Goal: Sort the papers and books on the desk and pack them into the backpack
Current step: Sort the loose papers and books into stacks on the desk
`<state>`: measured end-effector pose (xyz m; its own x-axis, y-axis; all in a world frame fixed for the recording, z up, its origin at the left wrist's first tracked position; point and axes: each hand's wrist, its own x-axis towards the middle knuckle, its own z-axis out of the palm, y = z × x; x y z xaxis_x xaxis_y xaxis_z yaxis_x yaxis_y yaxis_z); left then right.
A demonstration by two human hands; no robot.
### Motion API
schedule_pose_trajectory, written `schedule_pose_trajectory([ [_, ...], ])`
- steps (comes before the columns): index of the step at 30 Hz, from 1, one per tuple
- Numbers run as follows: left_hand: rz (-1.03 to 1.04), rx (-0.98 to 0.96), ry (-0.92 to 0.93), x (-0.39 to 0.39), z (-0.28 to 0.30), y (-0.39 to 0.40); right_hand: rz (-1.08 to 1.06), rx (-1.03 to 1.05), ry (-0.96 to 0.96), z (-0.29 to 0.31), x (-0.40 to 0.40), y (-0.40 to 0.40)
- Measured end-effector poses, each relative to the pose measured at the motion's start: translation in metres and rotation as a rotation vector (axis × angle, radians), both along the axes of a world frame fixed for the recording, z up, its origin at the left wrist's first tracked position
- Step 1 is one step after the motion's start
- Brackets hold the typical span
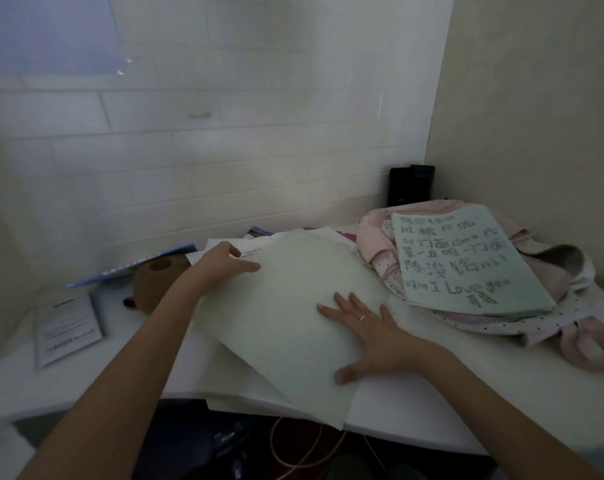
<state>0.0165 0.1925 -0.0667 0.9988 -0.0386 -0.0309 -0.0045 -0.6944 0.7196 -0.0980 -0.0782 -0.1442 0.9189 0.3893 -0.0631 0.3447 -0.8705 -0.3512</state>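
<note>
Two hands rest on a pale green sheet (pixel 286 306) topping a loose pile of papers (pixel 245 372) on the white desk (pixel 432 403). Right hand (pixel 369 337) lies flat with fingers spread, gripping nothing (a ring shows on one finger). Left hand (pixel 224 261) touches the sheet's far left edge, thumb on top; whether it pinches the edge I cannot tell. Right of the sheet lies the pink dotted backpack (pixel 501 327), carrying a green handwritten sheet (pixel 463 261). Left of the sheet: a brown plush toy (pixel 155 282) and a printed leaflet (pixel 68 329).
</note>
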Motion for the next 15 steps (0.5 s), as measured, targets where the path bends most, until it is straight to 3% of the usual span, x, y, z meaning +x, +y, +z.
schedule_pose_trajectory([
  [3,-0.039,-0.036,0.1,0.005,0.008,0.005,0.027,-0.034,0.014,0.004,-0.008,0.003],
  [5,-0.051,-0.166,0.119,0.009,0.011,0.004,0.024,-0.015,0.005,0.006,-0.013,0.0],
  [9,0.021,-0.92,0.321,0.016,0.011,0.016,-0.024,0.139,-0.052,0.001,-0.015,-0.007],
  [11,0.063,-1.079,0.311,0.017,0.008,0.02,-0.045,0.276,-0.107,-0.005,-0.007,-0.007],
  [13,-0.033,-1.228,0.291,0.012,0.006,0.017,-0.124,0.507,-0.231,-0.005,0.001,-0.002],
  [15,-0.071,-1.368,0.269,-0.001,0.01,0.01,-0.331,0.824,-0.306,0.01,0.003,0.01],
])
